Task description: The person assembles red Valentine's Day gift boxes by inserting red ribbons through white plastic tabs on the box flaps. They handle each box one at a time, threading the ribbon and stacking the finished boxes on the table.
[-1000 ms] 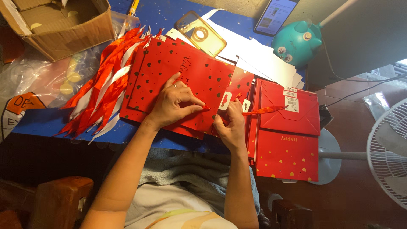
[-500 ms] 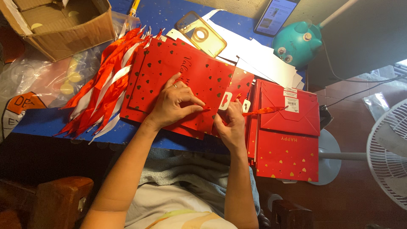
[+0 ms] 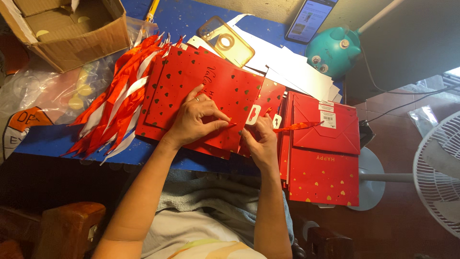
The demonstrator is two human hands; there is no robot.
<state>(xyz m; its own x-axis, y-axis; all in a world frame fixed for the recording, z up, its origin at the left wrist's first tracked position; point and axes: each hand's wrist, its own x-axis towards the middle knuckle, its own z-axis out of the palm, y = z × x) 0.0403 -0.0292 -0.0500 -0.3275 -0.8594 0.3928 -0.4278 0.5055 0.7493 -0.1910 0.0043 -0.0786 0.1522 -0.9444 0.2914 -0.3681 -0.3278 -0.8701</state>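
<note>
While both hands work at the near edge of the blue desk [image 3: 191,19], the view looks straight down on them. Left hand [image 3: 194,120] lies on the red paper bag [image 3: 206,91], palm down, fingers half curled, thumb and forefinger pinched at the bag's near corner. Right hand [image 3: 261,141] sits just beside it, fingers closed on the end of an orange-red ribbon [image 3: 297,127]; the fingertips are tucked under, so the exact grip is hard to make out. The ribbon runs right, across a second stack of red bags [image 3: 323,163] that overhangs the desk's near right edge.

The bag under the left hand tops a flat pile near the middle of the near edge; the lower sheets show only as edges. A bundle of red and white ribbons [image 3: 120,100] fans out left of the pile, its ends past the near edge. Cardboard box [image 3: 72,33] at the far left corner is cut off by the frame. White card sheets [image 3: 287,67] are partly buried under the bags. A phone case [image 3: 230,41], phone [image 3: 311,19] and teal lamp base [image 3: 333,50] stand along the far edge. Fan [image 3: 438,168] at right, partly out of frame.
</note>
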